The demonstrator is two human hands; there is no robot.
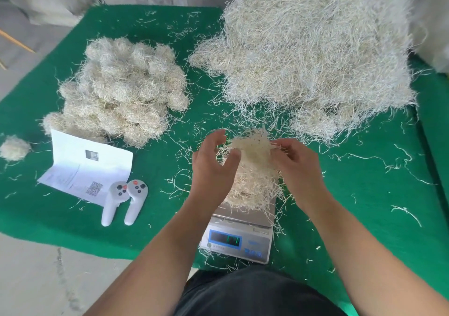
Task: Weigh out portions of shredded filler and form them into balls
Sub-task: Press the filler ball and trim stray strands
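Observation:
A digital scale (239, 236) stands on the green mat near the front edge, its display lit. On its pan lies a portion of pale shredded filler (252, 184). Above it a smaller tuft of filler (252, 145) is blurred between both hands. My left hand (213, 162) is at the tuft's left with fingers curved and thumb against the strands. My right hand (298, 162) pinches the tuft's right side. A big loose heap of filler (315, 48) fills the back right. A pile of formed balls (121, 92) lies at the back left.
A single ball (14, 148) lies at the far left edge. A folded paper sheet (82, 167) and two white handheld controllers (124, 201) lie left of the scale. Stray strands litter the green mat (364, 194). Grey floor lies beyond the mat's left and front edges.

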